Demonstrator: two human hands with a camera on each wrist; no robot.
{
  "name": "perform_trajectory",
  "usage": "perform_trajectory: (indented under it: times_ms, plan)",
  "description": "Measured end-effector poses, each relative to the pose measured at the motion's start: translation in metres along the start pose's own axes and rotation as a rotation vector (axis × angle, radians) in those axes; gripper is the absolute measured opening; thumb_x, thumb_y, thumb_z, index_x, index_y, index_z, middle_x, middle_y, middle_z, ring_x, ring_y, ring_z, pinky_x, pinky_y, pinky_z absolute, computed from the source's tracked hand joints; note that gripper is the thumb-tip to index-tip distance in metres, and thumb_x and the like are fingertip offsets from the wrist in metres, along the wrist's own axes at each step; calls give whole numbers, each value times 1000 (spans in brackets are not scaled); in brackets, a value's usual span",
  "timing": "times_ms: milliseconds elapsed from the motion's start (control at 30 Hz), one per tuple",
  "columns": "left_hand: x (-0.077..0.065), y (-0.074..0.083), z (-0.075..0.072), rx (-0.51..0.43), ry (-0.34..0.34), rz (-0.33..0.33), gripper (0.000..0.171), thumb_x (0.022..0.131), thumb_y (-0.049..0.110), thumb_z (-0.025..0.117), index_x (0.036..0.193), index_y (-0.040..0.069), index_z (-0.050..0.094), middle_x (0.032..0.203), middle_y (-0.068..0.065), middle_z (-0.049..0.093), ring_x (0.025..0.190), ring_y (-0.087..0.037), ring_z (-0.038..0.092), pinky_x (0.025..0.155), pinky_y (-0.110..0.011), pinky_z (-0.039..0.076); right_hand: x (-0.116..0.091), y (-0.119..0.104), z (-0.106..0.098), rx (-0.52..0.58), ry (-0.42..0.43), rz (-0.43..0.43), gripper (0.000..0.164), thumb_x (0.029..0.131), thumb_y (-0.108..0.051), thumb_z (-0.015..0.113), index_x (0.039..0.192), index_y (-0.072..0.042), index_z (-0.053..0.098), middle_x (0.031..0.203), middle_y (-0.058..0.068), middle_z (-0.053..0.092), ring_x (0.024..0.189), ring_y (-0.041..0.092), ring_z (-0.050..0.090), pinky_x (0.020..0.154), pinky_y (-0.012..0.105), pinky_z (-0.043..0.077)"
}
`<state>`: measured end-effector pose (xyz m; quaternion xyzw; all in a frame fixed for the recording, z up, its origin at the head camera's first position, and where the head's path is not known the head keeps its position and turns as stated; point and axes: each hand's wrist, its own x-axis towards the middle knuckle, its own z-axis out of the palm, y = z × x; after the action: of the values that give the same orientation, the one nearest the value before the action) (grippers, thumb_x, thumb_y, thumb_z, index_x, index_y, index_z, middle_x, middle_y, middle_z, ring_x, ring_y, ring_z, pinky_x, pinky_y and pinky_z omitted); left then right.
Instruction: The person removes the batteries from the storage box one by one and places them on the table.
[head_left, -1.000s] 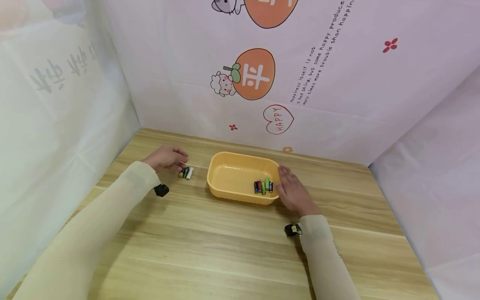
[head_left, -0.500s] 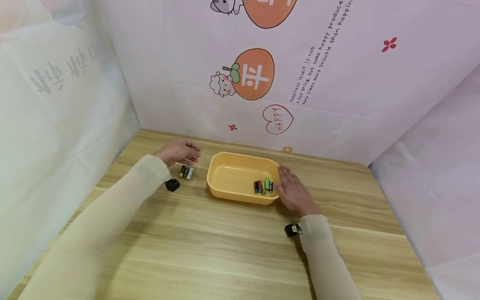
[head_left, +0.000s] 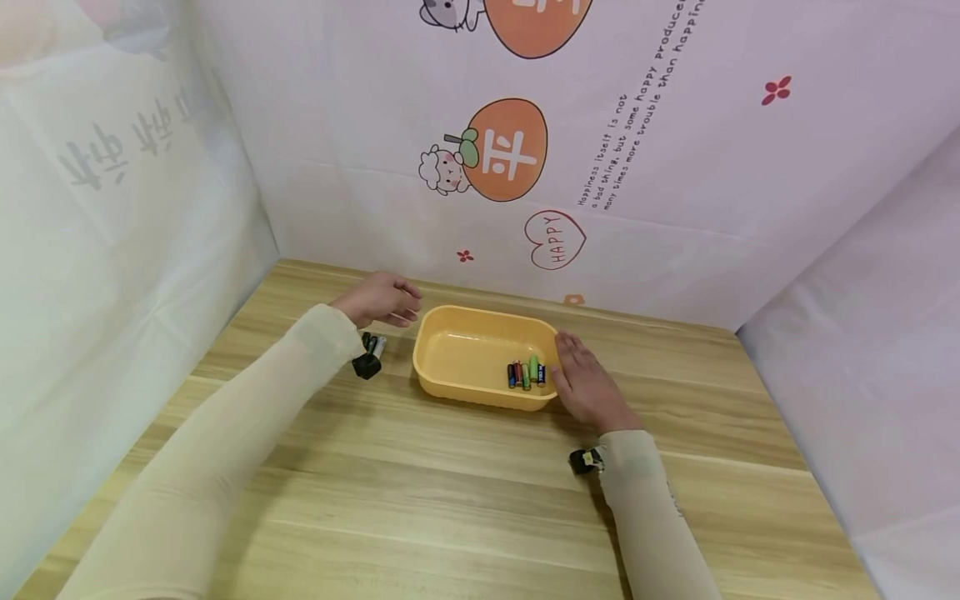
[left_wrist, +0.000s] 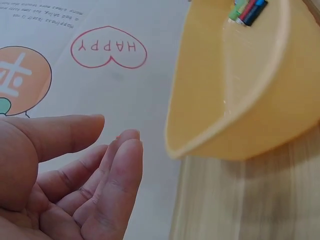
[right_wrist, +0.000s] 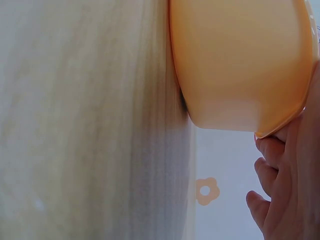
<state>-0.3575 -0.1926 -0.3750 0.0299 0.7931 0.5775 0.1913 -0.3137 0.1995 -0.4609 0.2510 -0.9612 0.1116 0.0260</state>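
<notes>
My left hand (head_left: 381, 300) hovers just left of a yellow plastic basin (head_left: 480, 397). In the left wrist view its thumb and loosely bent fingers (left_wrist: 122, 180) stand apart, and I see nothing between them. Several small batteries (head_left: 527, 375) in green, red and blue lie at the basin's right end. On the table, partly behind the left wrist's camera, are a few more batteries (head_left: 379, 345), dark and white. My right hand (head_left: 592, 387) rests against the basin's right end with fingers extended; in the right wrist view they lie along its rim.
The wood-grain table (head_left: 450, 492) runs back to a white printed curtain (head_left: 337, 167). Curtains also close in the left and right sides. A black wrist camera (head_left: 367, 366) sits under the left wrist, another black camera (head_left: 582, 461) by the right.
My left hand has moved right, away from the loose batteries and up to the basin's left edge. The right hand and the basin have stayed in place.
</notes>
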Motion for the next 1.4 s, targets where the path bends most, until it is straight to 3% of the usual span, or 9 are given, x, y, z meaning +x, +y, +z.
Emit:
perform_trajectory:
  times_ms: [300, 867, 1067, 1400]
  plan:
    - [11, 11, 19, -44, -55, 11, 37, 97, 7, 61, 129, -8, 52, 122, -25, 58, 108, -37, 60, 92, -46, 52, -1, 2, -1, 4, -12, 19, 61, 107, -31, 30, 155, -1, 7, 161, 16, 9, 147, 29, 3, 118, 47, 10]
    - [27, 13, 55, -61, -115, -5, 33, 97, 7, 61, 126, -7, 54, 125, -27, 56, 109, -38, 60, 94, -47, 51, 1, 1, 0, 12, -10, 23, 60, 107, -31, 30, 155, -2, 7, 161, 14, 10, 147, 27, 4, 119, 44, 10]
    - [35, 12, 70, -76, -132, -4, 35, 96, 5, 61, 127, -8, 54, 125, -27, 56, 108, -38, 61, 92, -46, 52, 2, 1, 1, 2, -2, 19, 61, 107, -32, 29, 155, -2, 7, 161, 14, 10, 147, 27, 4, 119, 44, 10]
    - [46, -1, 94, -112, -115, -17, 22, 94, 5, 64, 114, -4, 60, 118, -25, 60, 105, -39, 62, 87, -45, 55, 2, 1, 2, 9, -9, 24, 61, 107, -32, 30, 155, -2, 6, 161, 15, 10, 147, 28, 4, 118, 45, 11]
